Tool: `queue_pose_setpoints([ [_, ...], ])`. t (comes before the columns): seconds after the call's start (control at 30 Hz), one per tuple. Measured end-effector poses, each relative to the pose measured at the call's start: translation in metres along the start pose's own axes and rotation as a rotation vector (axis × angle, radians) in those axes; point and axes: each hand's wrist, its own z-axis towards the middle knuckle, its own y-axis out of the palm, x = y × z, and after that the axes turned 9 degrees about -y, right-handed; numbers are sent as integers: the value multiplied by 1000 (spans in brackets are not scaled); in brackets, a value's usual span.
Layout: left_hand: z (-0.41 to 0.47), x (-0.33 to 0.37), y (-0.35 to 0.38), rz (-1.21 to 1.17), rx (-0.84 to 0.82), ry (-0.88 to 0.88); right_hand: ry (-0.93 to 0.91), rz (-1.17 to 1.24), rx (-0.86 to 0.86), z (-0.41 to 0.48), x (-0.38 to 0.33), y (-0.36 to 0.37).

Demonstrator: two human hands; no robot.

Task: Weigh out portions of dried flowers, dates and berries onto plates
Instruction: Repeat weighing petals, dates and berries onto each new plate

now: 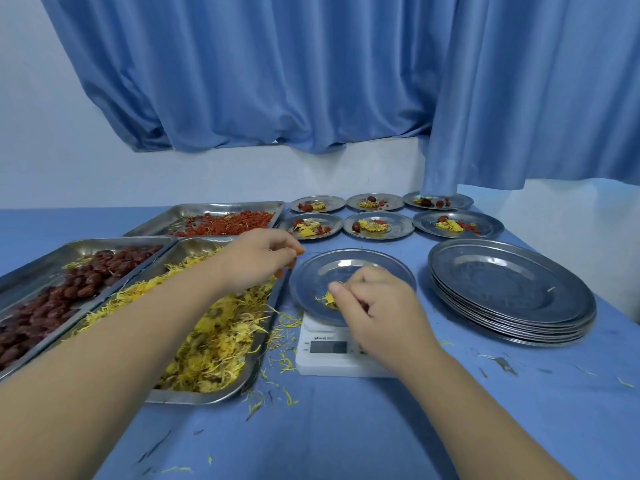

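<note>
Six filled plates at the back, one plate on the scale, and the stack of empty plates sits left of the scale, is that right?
Not quite. In the head view the stack of empty plates sits right of the scale, not left. The six filled plates at the back and the one plate on the scale are as you said.

Left hand [258, 261] curled; right hand [375, 308] seemingly pinching

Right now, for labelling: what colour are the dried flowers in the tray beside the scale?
Dried flowers are yellow; head view.
</note>
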Motion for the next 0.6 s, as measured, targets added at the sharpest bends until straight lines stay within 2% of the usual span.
queue_pose_setpoints([
  [0.2,-17,-62,-62,52,126,-126,-208,-73,-64,18,-40,39],
  [0.3,-13,-94,-98,54,194,-192,-233,-122,-89,28,-50,58],
  [0.43,-6,-146,-137,177,309,-324,-252,-149,-103,23,-48,72],
  [0.6,-11,-214,-152,311,331,-504,-269,-159,-143,22,-44,77],
])
